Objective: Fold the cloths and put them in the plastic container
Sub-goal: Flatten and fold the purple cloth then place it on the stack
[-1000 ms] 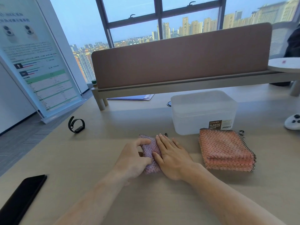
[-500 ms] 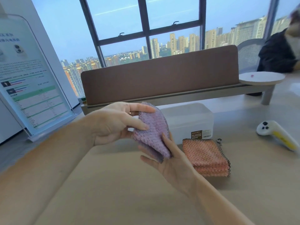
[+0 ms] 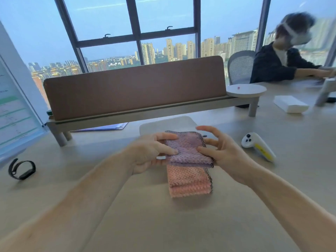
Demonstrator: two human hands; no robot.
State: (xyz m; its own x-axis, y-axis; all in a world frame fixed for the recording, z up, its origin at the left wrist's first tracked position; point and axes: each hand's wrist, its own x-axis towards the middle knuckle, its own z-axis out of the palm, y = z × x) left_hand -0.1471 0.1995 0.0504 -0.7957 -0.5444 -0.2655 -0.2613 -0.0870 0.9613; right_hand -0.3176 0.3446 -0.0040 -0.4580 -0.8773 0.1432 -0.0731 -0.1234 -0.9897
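A folded purple cloth (image 3: 187, 149) hangs above the desk between both hands. My left hand (image 3: 151, 151) grips its left edge with thumb on top. My right hand (image 3: 221, 151) holds its right edge with the thumb and lower fingers, the upper fingers spread. Directly below lies a stack of folded orange cloths (image 3: 189, 180) on the desk. The clear plastic container (image 3: 163, 124) stands just behind the purple cloth, mostly hidden by it and my hands.
A white controller (image 3: 257, 145) lies right of my hands. A black wristband (image 3: 21, 169) sits at the left. A brown desk divider (image 3: 134, 88) runs behind the container. A white box (image 3: 291, 106) and a seated person (image 3: 283, 57) are at the far right.
The purple cloth was lifted off the desk, turned between both hands, and now is held flat over the orange stack in front of the container. The view has swung right.
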